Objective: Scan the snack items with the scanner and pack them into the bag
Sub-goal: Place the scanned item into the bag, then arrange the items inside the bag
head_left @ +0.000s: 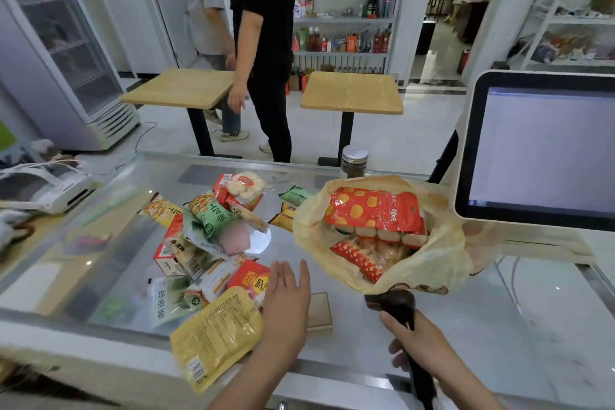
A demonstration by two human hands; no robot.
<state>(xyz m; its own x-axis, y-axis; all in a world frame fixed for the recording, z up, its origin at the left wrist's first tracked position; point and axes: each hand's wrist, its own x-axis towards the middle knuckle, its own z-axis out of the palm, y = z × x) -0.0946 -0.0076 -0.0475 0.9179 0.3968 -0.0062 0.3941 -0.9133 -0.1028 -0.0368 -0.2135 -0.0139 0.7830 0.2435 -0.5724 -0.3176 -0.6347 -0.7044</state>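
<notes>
A heap of snack packets (206, 236) lies on the glass counter (499, 336), left of centre. A yellow packet (216, 336) rests at the near edge, its barcode end toward me. My left hand (288, 299) hovers flat with straight fingers by that packet's right edge and over a red packet (249, 278); contact is unclear. My right hand (419, 343) grips the handle of the black scanner (399, 304), whose head points toward the bag. The yellowish plastic bag (442, 243) stands open at the right, holding a red pouch (372, 210) and other snacks.
A white touchscreen terminal (539, 150) stands at the right behind the bag. A lidded jar (354, 161) sits behind the bag. A white receipt printer (50, 186) lies at the far left. Beyond the counter are two persons, two wooden tables (352, 93) and shelves.
</notes>
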